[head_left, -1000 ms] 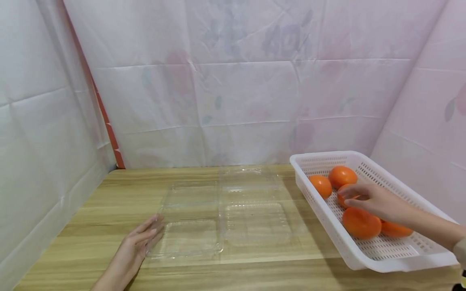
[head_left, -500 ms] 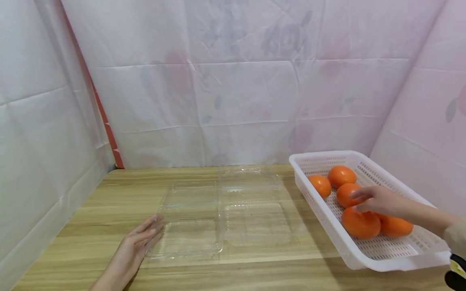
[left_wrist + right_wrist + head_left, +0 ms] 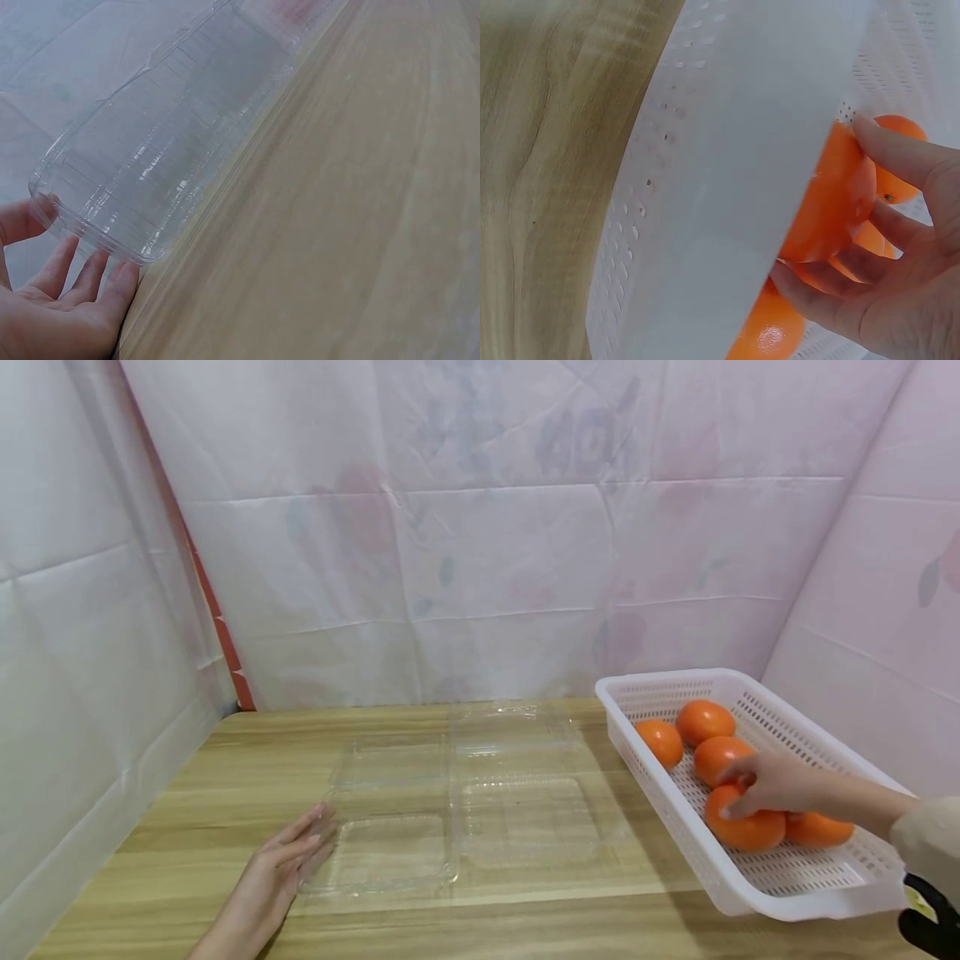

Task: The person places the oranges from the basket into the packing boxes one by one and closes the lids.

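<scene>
Cupping an orange fruit (image 3: 753, 832), the right grip (image 3: 777, 783) is inside the basket (image 3: 678, 817)

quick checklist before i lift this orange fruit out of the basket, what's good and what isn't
1. Right hand round the front orange fruit: ok, thumb and fingers are on it.
2. Hold firm enough to lift: cannot tell.
3. Front orange fruit out of the white basket: not ok, it is inside.
4. Left hand at the left clear box: ok, touching its side.
5. Left clear box ready to fill: ok, it lies open with no fruit in it.
</scene>
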`<action>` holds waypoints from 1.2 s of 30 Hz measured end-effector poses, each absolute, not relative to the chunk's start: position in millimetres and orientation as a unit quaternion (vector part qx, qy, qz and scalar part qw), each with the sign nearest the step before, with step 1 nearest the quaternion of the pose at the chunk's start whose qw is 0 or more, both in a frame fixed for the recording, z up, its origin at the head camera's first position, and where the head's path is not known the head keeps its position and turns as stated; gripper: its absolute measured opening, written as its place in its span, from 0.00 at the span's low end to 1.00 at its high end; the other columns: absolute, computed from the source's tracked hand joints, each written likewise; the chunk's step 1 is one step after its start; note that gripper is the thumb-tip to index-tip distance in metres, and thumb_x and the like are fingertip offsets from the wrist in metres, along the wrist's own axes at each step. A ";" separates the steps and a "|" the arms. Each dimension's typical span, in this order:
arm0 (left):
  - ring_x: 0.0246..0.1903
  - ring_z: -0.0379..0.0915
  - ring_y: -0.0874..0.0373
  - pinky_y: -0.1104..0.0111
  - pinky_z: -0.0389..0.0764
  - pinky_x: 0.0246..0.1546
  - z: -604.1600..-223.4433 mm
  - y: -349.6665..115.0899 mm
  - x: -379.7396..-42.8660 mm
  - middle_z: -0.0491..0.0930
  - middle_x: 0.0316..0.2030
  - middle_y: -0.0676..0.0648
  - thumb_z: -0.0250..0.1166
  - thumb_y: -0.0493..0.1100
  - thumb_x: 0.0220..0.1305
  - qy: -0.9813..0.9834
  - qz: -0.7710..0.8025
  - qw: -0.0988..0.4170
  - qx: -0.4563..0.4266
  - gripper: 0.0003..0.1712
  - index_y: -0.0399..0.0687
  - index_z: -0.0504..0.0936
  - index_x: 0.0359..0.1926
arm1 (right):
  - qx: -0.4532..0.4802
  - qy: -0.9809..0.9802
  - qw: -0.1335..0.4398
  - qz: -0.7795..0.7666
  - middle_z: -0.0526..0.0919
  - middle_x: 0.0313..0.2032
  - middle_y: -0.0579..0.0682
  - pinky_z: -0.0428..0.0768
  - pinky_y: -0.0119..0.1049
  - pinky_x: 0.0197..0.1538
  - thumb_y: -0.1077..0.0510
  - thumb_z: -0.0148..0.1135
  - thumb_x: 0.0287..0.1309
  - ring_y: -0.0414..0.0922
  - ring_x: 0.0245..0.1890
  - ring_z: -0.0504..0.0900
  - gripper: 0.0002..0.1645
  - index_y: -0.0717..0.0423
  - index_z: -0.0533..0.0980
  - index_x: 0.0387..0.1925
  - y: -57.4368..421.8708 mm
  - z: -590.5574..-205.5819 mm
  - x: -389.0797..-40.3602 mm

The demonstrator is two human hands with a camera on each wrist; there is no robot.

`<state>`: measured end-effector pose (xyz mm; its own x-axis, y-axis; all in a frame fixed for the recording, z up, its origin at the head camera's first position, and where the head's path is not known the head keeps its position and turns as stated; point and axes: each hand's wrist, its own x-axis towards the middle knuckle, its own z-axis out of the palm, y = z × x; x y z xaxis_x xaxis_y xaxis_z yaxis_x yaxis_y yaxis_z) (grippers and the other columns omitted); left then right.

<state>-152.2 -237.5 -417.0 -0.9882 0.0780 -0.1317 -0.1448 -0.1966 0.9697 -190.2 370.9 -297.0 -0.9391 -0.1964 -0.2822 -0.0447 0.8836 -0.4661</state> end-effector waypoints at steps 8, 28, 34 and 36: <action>0.54 0.73 0.71 0.71 0.73 0.58 -418.3 -236.7 -151.4 0.55 0.72 0.42 0.52 0.39 0.75 0.625 0.776 0.076 -0.033 0.36 0.34 0.49 0.76 | -0.045 0.947 0.180 -0.263 0.73 0.39 0.55 0.74 0.35 0.27 0.63 0.71 0.51 0.47 0.33 0.76 0.31 0.74 0.71 0.54 369.0 -296.5 -185.5; 0.57 0.69 0.68 0.72 0.71 0.59 -416.6 -235.5 -150.0 0.48 0.74 0.37 0.49 0.39 0.76 0.629 0.773 0.085 -0.023 0.35 0.35 0.46 0.76 | -0.094 0.974 0.071 -0.191 0.81 0.44 0.64 0.77 0.42 0.40 0.51 0.72 0.56 0.56 0.42 0.78 0.35 0.74 0.73 0.55 369.5 -281.3 -182.5; 0.54 0.72 0.70 0.71 0.72 0.59 -415.6 -236.1 -152.3 0.49 0.73 0.36 0.49 0.37 0.76 0.624 0.777 0.073 -0.021 0.34 0.33 0.47 0.76 | -0.088 0.976 0.031 -0.196 0.79 0.49 0.70 0.80 0.49 0.42 0.47 0.69 0.58 0.64 0.46 0.79 0.36 0.71 0.73 0.57 363.0 -267.0 -183.7; 0.55 0.71 0.70 0.71 0.72 0.59 -415.1 -237.1 -152.7 0.49 0.74 0.36 0.49 0.37 0.76 0.627 0.775 0.079 -0.017 0.35 0.33 0.46 0.76 | -0.087 0.976 0.025 -0.197 0.78 0.51 0.72 0.80 0.53 0.42 0.46 0.68 0.60 0.65 0.47 0.78 0.38 0.72 0.71 0.59 360.5 -259.5 -184.6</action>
